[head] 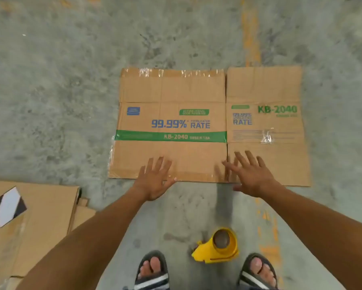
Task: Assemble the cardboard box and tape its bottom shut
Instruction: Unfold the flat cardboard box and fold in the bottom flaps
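Nearest the camera, two feet in dark slide sandals, the left (151, 271) and the right (258, 272), stand on the grey concrete floor (50, 91). Between them, closer to the right foot, a yellow tape dispenser (217, 246) sits on the floor with its brown roll facing up. At the lower left lies a stack of flattened cardboard sheets (35, 222), with a black-and-white label (7, 206) stuck on the top one. Both bare forearms reach forward from the bottom corners. The left hand (155, 181) is open, fingers spread, palm down, over the near edge of the flattened cardboard box (171, 155); whether it presses on the cardboard or hangs just above cannot be told. The right hand (251, 176) is likewise open with fingers splayed, a little blurred, over the near edge where the wide panel meets the narrower one. Neither hand grips anything. The box lies flat on the floor ahead of the feet, unfolded, printed with "99.99% RATE" in blue, a green band (169, 136) reading "KB-2040", and "KB-2040" again on the right panel. Remnants of clear tape (171, 72) glint along its far edge, and a small scrap (266, 138) on the right panel. Beyond, a worn yellow painted line (250, 38) runs across the floor.
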`<action>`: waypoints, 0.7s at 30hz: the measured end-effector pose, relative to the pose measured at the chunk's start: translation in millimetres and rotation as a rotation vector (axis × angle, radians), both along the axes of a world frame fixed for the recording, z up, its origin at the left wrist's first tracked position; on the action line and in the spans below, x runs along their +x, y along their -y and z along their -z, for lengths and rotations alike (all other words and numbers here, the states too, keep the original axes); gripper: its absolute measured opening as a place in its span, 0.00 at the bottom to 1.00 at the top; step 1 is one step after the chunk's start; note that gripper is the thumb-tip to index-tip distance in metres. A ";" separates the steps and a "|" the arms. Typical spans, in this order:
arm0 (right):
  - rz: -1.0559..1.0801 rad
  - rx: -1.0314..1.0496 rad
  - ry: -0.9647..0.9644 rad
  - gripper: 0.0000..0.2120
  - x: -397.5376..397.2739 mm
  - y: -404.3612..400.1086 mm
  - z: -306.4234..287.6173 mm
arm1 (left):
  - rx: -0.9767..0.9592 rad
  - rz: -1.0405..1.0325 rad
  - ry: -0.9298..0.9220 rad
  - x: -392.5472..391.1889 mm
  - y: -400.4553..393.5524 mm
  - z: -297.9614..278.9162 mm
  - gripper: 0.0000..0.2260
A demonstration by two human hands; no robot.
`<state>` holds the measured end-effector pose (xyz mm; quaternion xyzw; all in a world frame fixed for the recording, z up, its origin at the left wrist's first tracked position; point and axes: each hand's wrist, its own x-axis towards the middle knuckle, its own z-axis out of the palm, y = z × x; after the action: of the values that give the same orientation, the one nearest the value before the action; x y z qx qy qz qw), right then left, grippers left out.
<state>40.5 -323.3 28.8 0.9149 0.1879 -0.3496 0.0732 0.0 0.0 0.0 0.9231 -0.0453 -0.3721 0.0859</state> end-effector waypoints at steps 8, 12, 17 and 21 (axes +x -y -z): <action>-0.403 -0.112 0.122 0.51 17.1 21.8 77.4 | 0.096 0.243 0.168 -1.5 -24.3 84.3 0.34; -0.495 -0.145 0.082 0.42 20.6 20.7 73.9 | 0.113 0.297 0.225 2.4 -31.5 87.5 0.33; -0.494 -0.103 0.094 0.34 37.2 15.9 45.6 | 0.114 0.218 0.349 26.5 -37.1 59.7 0.36; -0.423 -0.041 0.159 0.31 52.7 1.8 3.7 | 0.219 -0.215 0.740 37.1 -45.1 40.7 0.42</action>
<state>93.2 -325.1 25.1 0.8781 0.3621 -0.2571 0.1779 37.1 45.1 -40.7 0.9979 0.0637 -0.0060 0.0035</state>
